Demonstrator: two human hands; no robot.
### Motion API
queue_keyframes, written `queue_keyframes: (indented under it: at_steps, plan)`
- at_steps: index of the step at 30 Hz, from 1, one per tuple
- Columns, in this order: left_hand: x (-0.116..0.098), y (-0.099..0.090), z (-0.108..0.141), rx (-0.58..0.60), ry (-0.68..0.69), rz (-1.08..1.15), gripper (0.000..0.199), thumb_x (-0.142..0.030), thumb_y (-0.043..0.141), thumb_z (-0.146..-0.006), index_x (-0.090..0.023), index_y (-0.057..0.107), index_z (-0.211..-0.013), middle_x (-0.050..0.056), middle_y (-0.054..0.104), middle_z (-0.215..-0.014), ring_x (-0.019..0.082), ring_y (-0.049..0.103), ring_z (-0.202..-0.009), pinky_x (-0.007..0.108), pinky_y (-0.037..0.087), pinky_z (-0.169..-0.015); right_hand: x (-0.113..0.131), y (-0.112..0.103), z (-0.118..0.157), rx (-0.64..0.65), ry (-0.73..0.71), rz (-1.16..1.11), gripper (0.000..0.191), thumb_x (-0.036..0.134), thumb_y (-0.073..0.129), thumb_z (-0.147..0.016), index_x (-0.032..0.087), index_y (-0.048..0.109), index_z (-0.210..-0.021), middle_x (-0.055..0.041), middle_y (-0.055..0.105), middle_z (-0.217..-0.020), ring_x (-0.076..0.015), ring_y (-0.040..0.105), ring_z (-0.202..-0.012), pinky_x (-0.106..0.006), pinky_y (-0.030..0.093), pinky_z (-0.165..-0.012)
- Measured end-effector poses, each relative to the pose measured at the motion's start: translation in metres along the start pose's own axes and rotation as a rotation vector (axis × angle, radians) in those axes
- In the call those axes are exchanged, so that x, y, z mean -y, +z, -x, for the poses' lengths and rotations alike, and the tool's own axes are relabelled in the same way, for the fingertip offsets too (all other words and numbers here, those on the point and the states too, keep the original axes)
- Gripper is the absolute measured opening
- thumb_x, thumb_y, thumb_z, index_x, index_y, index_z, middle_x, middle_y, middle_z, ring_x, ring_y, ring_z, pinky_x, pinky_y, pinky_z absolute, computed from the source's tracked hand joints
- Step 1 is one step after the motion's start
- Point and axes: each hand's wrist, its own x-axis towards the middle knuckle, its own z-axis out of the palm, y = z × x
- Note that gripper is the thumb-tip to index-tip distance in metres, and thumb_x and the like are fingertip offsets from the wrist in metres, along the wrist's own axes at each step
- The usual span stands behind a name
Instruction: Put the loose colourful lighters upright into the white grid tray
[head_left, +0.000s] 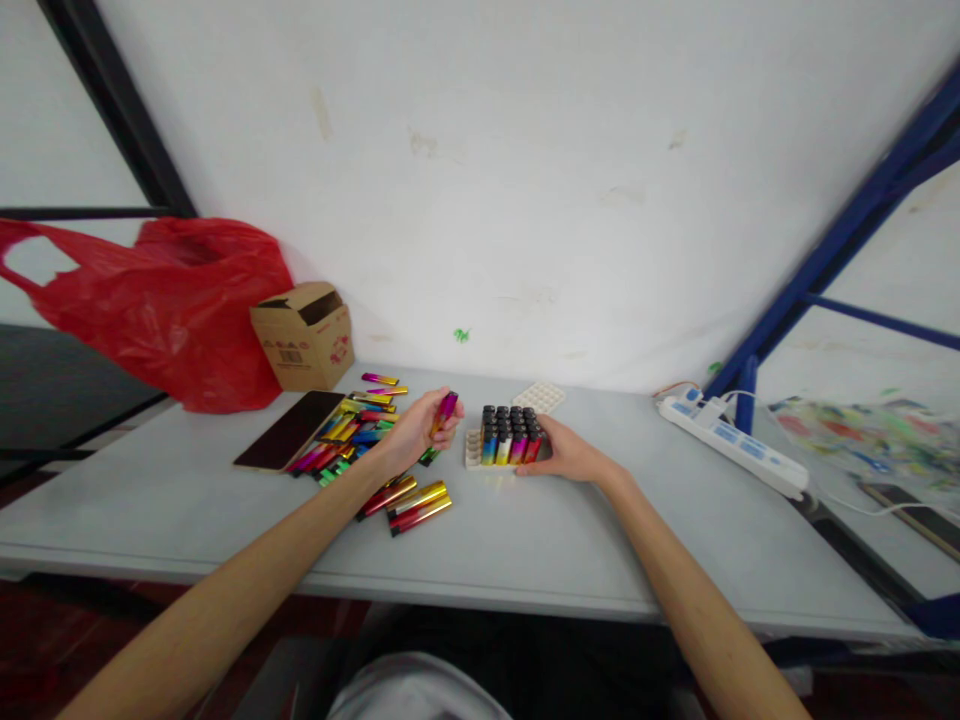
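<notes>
In my left hand (424, 428) is a purple and gold lighter (444, 413), held upright between closed fingers, left of the tray. My right hand (559, 448) grips the right side of a white tray (473, 451) filled with upright lighters (511, 437) that have black tops and shiny coloured bodies. The tray's left column shows bare slots. Loose lighters (345, 430) in several colours lie in a pile left of my left hand, and several red and gold ones (420, 508) rest nearer the table's front.
A dark flat panel (291, 432), an open cardboard box (306, 340) and a red plastic bag (187, 310) are at the left. Another white tray (539, 397) lies behind the filled one. At the right are a power strip (735, 445) and a phone (919, 515).
</notes>
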Motion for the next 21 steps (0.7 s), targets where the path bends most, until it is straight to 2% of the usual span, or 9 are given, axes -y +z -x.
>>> queue_keyframes:
  at_steps: [7, 12, 14, 17, 19, 21]
  plan:
    - [0.0034, -0.0041, -0.0037, -0.08, 0.005, -0.066, 0.03, -0.038, 0.049, -0.085, -0.017, 0.05, -0.063, -0.006, 0.031, -0.055, 0.006, 0.022, -0.04, 0.019, 0.014, -0.039, -0.0039, 0.0006, 0.0001, -0.01, -0.003, 0.013, 0.081, 0.051, 0.09, -0.069, 0.017, 0.056, -0.134, -0.0137, 0.065, -0.131, -0.0337, 0.062, -0.116, -0.051, 0.048, -0.106]
    - [0.0025, -0.0036, -0.0022, -0.117, -0.004, -0.078, 0.029, -0.037, 0.049, -0.085, -0.017, 0.05, -0.064, -0.006, 0.031, -0.055, 0.006, 0.021, -0.04, 0.019, 0.014, -0.039, -0.0008, 0.0002, -0.0006, -0.007, -0.008, 0.004, 0.08, 0.051, 0.089, -0.069, 0.017, 0.056, -0.134, -0.0137, 0.066, -0.13, -0.0334, 0.062, -0.116, -0.051, 0.048, -0.105]
    - [0.0028, -0.0024, -0.0021, -0.102, 0.013, -0.07, 0.03, -0.04, 0.051, -0.086, -0.016, 0.054, -0.068, -0.005, 0.035, -0.057, 0.006, 0.025, -0.041, 0.019, 0.017, -0.04, 0.0006, -0.0001, -0.0008, -0.004, -0.014, 0.004, 0.079, 0.051, 0.089, -0.07, 0.017, 0.056, -0.133, -0.0134, 0.066, -0.129, -0.0332, 0.062, -0.116, -0.05, 0.047, -0.105]
    - [0.0052, 0.0, -0.0033, -0.049, 0.053, -0.059, 0.032, -0.045, 0.055, -0.086, -0.014, 0.06, -0.077, -0.002, 0.045, -0.062, 0.008, 0.036, -0.046, 0.02, 0.029, -0.044, 0.0009, -0.0005, -0.0005, -0.002, -0.002, 0.023, 0.079, 0.05, 0.089, -0.07, 0.016, 0.056, -0.133, -0.0135, 0.066, -0.128, -0.0328, 0.062, -0.114, -0.05, 0.048, -0.104]
    - [0.0072, 0.0024, -0.0042, -0.029, 0.101, -0.059, 0.028, -0.041, 0.06, -0.083, -0.013, 0.062, -0.08, 0.0, 0.05, -0.065, 0.01, 0.043, -0.052, 0.022, 0.036, -0.048, 0.0003, -0.0005, -0.0001, -0.004, 0.008, 0.033, 0.08, 0.05, 0.089, -0.071, 0.015, 0.055, -0.134, -0.0141, 0.066, -0.128, -0.0331, 0.062, -0.114, -0.05, 0.048, -0.103]
    - [0.0087, 0.0052, -0.0045, -0.034, 0.143, -0.069, 0.022, -0.035, 0.063, -0.08, -0.013, 0.064, -0.082, 0.001, 0.051, -0.066, 0.012, 0.047, -0.057, 0.023, 0.039, -0.05, -0.0005, -0.0005, 0.0001, -0.005, 0.002, 0.031, 0.081, 0.05, 0.089, -0.071, 0.016, 0.055, -0.135, -0.0145, 0.065, -0.13, -0.0337, 0.061, -0.117, -0.051, 0.047, -0.105]
